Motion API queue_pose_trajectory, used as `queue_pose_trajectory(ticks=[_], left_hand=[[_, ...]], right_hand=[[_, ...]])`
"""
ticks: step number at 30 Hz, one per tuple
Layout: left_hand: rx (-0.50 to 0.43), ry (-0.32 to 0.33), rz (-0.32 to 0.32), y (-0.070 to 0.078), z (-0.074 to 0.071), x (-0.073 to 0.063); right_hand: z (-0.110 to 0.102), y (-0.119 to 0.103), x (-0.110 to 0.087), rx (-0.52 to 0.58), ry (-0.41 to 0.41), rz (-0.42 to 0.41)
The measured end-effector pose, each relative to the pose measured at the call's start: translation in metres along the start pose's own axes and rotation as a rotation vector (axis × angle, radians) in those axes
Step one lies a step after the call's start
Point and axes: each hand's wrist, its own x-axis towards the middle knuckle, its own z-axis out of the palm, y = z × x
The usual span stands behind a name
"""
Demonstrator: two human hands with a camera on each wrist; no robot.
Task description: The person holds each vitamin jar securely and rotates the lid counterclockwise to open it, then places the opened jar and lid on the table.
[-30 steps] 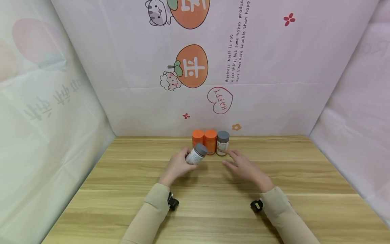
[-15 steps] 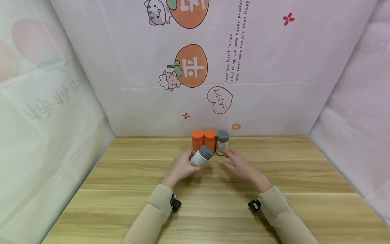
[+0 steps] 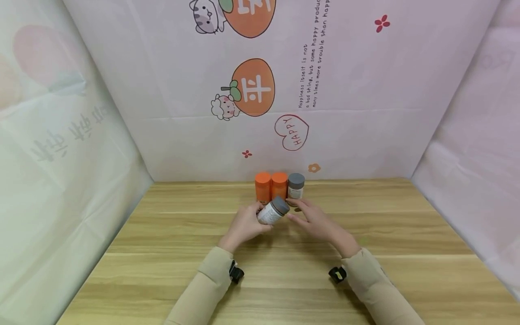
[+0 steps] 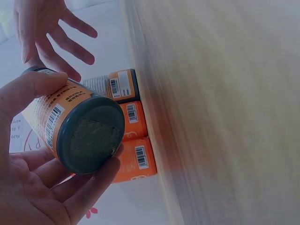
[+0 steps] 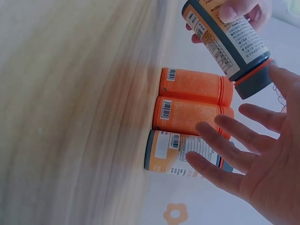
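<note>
My left hand (image 3: 243, 225) grips a pill bottle with a grey cap (image 3: 272, 214) around its body. The bottle is tilted, its cap pointing up and to the right; its dark base (image 4: 96, 140) faces the left wrist camera. My right hand (image 3: 318, 223) has its fingers extended and spread, right by the held bottle's cap (image 5: 253, 84). Behind the hands two orange bottles (image 3: 262, 187) (image 3: 279, 184) and another grey-capped bottle (image 3: 295, 181) stand upright in a row. In the head view, the right fingertips overlap the lower part of that standing grey-capped bottle.
The wooden table (image 3: 183, 225) ends at a back wall of white printed cloth (image 3: 345, 135). Cloth also hangs along the left (image 3: 73, 158) and right sides. Black wrist cameras (image 3: 236, 272) sit on both sleeved wrists.
My left hand has carried the tilted bottle to the right, toward the right hand, and the bottle leans further over. The right hand has shifted slightly left. The standing row stays put.
</note>
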Motion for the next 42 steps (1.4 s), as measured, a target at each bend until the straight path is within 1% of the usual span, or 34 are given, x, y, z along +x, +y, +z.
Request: queue_pose_trajectory(ticks=[6, 13, 20, 24, 30, 33, 37, 42], left_hand=[[0.027, -0.021, 0.006, 0.002, 0.003, 0.0], [0.07, -0.021, 0.028, 0.004, 0.006, -0.001], [0.152, -0.042, 0.034, 0.007, 0.006, -0.006], [0.178, -0.046, 0.039, 0.009, 0.006, -0.008], [0.215, -0.047, 0.05, 0.012, 0.006, -0.009], [0.223, -0.045, 0.063, 0.013, 0.006, -0.01], [0.242, -0.036, 0.08, 0.016, 0.008, -0.01], [0.266, -0.023, 0.089, 0.018, 0.009, -0.011]], right_hand=[[0.002, -0.004, 0.0, -0.006, -0.019, 0.009], [0.005, -0.006, 0.001, -0.016, 0.007, 0.028], [0.007, -0.01, 0.002, 0.02, 0.025, 0.012], [0.01, -0.011, 0.004, 0.028, 0.037, 0.004], [0.013, -0.014, 0.005, 0.043, 0.052, 0.033], [0.014, -0.015, 0.006, 0.048, 0.071, 0.029], [0.016, -0.018, 0.006, 0.054, 0.119, 0.02], [0.019, -0.017, 0.007, 0.059, 0.184, 0.043]])
